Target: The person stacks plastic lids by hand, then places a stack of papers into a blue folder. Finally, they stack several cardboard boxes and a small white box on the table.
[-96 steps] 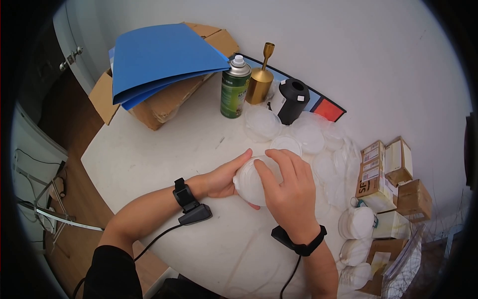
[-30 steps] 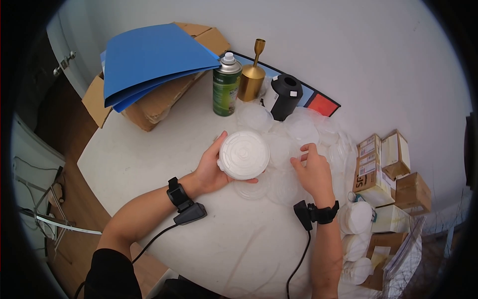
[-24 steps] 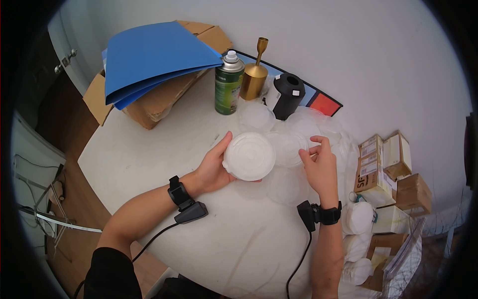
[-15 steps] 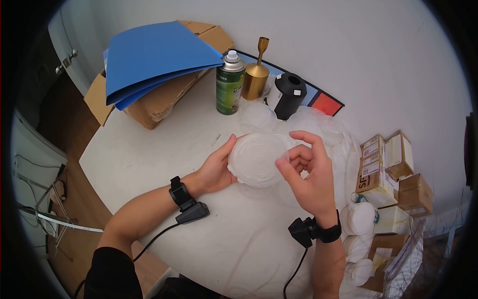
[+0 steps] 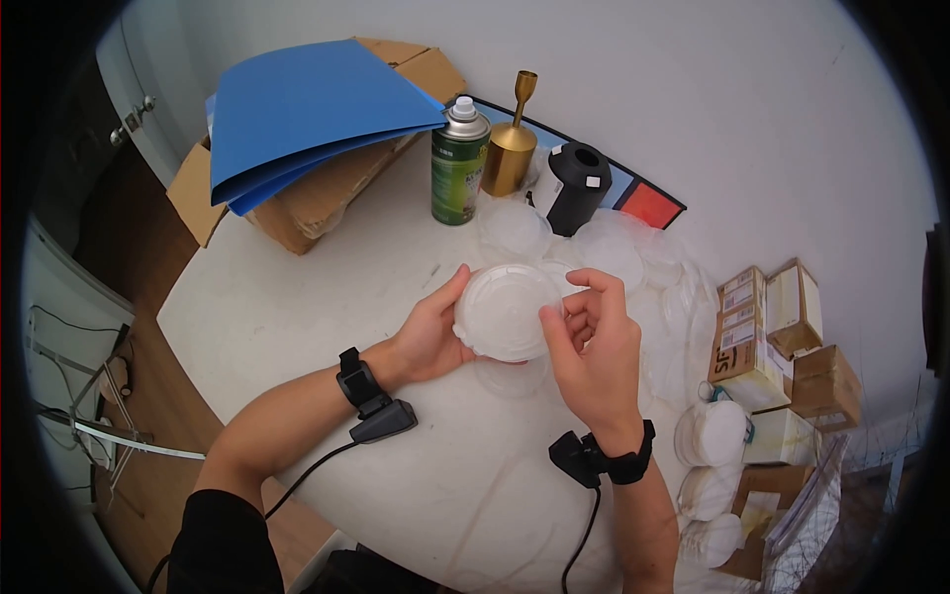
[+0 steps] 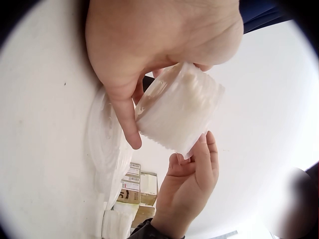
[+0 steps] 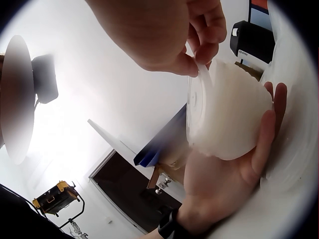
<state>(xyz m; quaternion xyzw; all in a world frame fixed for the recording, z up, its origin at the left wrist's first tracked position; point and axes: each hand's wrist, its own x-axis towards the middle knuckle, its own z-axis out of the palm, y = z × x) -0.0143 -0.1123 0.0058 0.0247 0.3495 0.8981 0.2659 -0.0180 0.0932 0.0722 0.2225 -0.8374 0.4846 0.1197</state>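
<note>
White table (image 5: pixel 287 307), running along a pale wall (image 5: pixel 752 129), is carrying a green spray can (image 5: pixel 458 173) and a black cylinder (image 5: pixel 578 193). Above its surface, the left hand (image 5: pixel 427 335) is holding a stack of translucent lids (image 5: pixel 507 312), its grip curving around the side; the right hand's (image 5: pixel 601 361) grip is pinching the uppermost rim.

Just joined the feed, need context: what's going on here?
A person is working on a stack of lids. The left hand holds the stack above the table, while the right hand pinches the edge of the top lid. That edge looks slightly parted from the stack, but the lid isn't off. Loose lids lie beyond the hands, near the spray can.
</note>
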